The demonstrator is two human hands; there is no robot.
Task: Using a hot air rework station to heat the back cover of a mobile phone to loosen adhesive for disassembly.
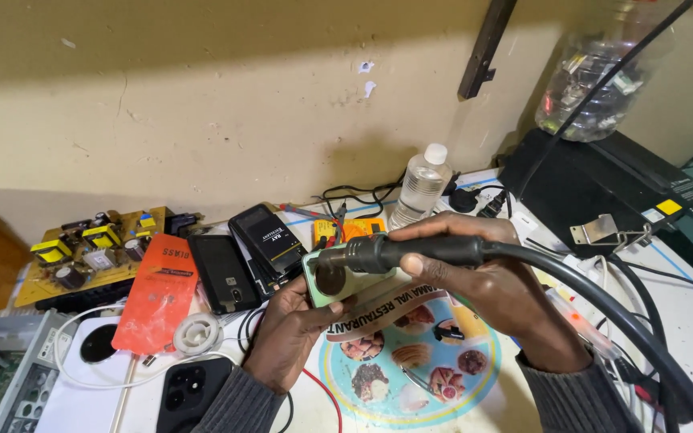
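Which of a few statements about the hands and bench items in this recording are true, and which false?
1. The right hand holds a black hot-air handle with a thick hose. True.
2. The left hand holds a pale green phone. True.
3. The handle's nozzle points away from the phone. False: it points at the phone's back, by its round camera.
4. The clear water bottle lies on its side. False: it stands upright, white cap on.
5. An orange packet lies left of the hands. True.
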